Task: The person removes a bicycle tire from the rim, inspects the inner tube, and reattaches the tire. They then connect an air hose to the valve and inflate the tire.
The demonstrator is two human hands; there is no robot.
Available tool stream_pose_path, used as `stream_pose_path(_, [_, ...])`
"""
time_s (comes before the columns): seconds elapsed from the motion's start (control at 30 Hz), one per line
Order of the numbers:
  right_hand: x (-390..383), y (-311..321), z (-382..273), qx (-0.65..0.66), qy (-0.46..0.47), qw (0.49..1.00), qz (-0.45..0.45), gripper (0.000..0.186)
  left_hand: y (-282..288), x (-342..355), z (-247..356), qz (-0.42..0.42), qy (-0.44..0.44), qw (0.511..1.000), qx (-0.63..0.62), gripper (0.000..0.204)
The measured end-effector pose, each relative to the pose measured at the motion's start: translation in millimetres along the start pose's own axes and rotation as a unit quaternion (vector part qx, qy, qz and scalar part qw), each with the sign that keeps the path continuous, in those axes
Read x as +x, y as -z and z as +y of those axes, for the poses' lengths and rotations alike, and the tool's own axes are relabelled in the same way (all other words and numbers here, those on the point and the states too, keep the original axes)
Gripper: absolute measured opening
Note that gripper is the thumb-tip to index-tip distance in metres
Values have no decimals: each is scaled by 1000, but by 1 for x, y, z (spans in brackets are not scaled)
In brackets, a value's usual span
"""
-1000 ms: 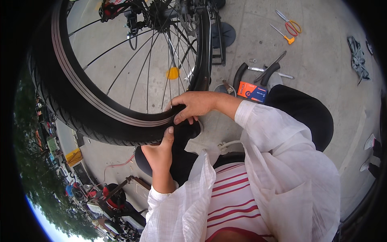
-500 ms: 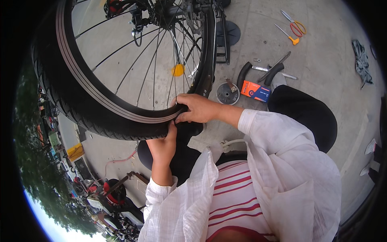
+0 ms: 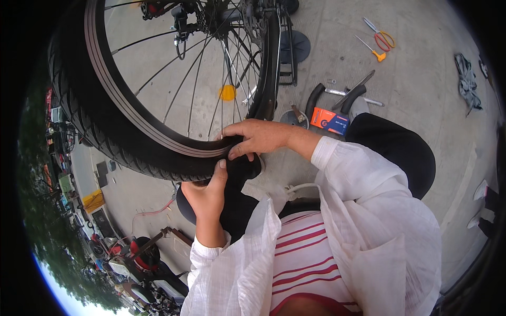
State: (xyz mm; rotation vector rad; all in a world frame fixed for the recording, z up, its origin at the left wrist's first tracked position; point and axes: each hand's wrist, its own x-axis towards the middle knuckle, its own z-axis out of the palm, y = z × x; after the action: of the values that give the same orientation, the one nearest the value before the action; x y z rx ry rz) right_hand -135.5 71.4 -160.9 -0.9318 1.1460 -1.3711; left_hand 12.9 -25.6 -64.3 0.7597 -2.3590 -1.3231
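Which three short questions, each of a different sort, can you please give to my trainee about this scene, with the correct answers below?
1. True or false: the left hand and the right hand are both on the bicycle wheel.
2. Which thing lies nearest to the scissors?
A) the grey cloth
B) the thin tool with an orange handle
C) the round reflector
3. Fill in the missing word, as seen in the picture: the orange and blue box lies to the ____ of the person's right hand.

Key: 1. True. 2. B. 3. Right.
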Motion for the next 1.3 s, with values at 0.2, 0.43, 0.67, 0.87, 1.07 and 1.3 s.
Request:
stream_pose_path(0.2, [7,3,-14,-46,-33,998,-30,44,-4,-6,-5,-2,49,998,40,22])
stream_pose_path(0.43, [5,-14,2,-45,40,997,57,42,7,3,-21,-25,-54,998,21,18])
stream_pose_path(0.67, [12,-36,17,-132,151,960,196,38,11,10,-27,-44,-88,994,43,18])
stream_pose_path(0.87, [5,-43,17,-86,175,955,224,38,9,7,-24,-33,-70,997,30,19])
stream_pose_path(1.07, [-19,7,46,-54,150,938,307,16,1,-1,-28,-37,-62,993,-96,46])
stream_pose_path(1.3, [-16,-5,39,-172,188,947,195,33,-5,0,-24,-61,-74,987,-128,45])
